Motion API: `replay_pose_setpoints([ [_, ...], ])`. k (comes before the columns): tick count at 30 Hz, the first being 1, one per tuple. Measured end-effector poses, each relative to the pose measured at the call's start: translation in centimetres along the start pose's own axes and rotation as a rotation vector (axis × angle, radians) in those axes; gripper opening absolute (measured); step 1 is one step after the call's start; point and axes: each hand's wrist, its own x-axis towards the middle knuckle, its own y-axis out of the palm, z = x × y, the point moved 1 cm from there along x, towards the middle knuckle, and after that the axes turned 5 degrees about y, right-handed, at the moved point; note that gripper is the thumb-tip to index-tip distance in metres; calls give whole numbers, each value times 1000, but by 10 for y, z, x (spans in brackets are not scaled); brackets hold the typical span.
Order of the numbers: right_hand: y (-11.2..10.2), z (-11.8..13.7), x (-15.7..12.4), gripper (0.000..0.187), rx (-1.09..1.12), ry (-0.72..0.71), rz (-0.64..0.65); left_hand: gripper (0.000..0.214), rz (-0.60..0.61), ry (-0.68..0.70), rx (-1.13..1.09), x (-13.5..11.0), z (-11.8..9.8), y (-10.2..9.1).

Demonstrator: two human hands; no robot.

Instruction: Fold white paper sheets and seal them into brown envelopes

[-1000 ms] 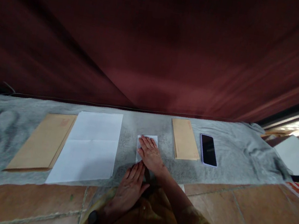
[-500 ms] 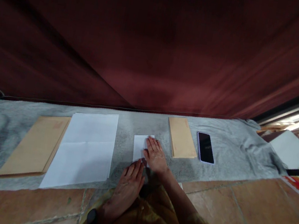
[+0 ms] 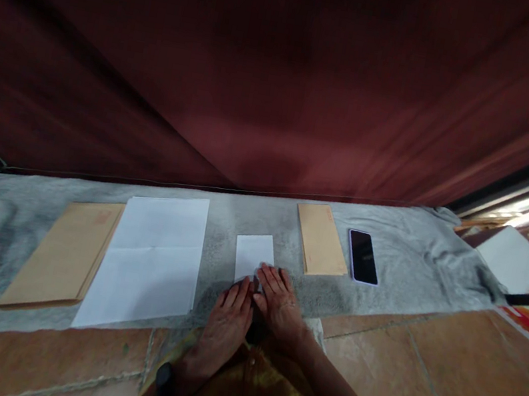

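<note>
A small folded white paper [image 3: 253,254] lies on a grey cloth [image 3: 400,261] spread over the floor. My right hand [image 3: 281,300] lies flat with its fingers stretched out, fingertips on the paper's near edge. Just left of it, my left hand [image 3: 226,321] rests flat and open too, its fingertips at the paper's near left corner. Neither hand holds anything.
On the cloth, a stack of white sheets [image 3: 149,260] and a large brown envelope [image 3: 64,256] lie to the left. A narrow brown envelope [image 3: 321,239] and a black phone [image 3: 363,256] lie to the right. A dark red curtain [image 3: 284,80] hangs behind. Tiled floor [image 3: 441,383] is nearer me.
My right hand has slid back along the folded paper from its far end to its near edge, uncovering most of it. My left hand has barely moved.
</note>
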Motion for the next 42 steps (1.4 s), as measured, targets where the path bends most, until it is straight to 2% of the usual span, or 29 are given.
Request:
replay_pose_setpoints([
  [7,-3,11,-26,61,26,-53,37,59,8,-9,-15,-4,-1,5],
  [16,-8,0,-40,59,22,-36,54,58,-10,-31,-47,-7,-3,12],
  [27,-5,-6,-44,55,27,7,34,64,-32,-17,-56,-8,-9,16],
  [36,2,-11,-47,57,4,-10,20,74,-42,-76,-46,-18,-4,15],
  [42,2,-11,-48,57,-6,-26,4,78,-44,-107,-64,-10,-9,16],
])
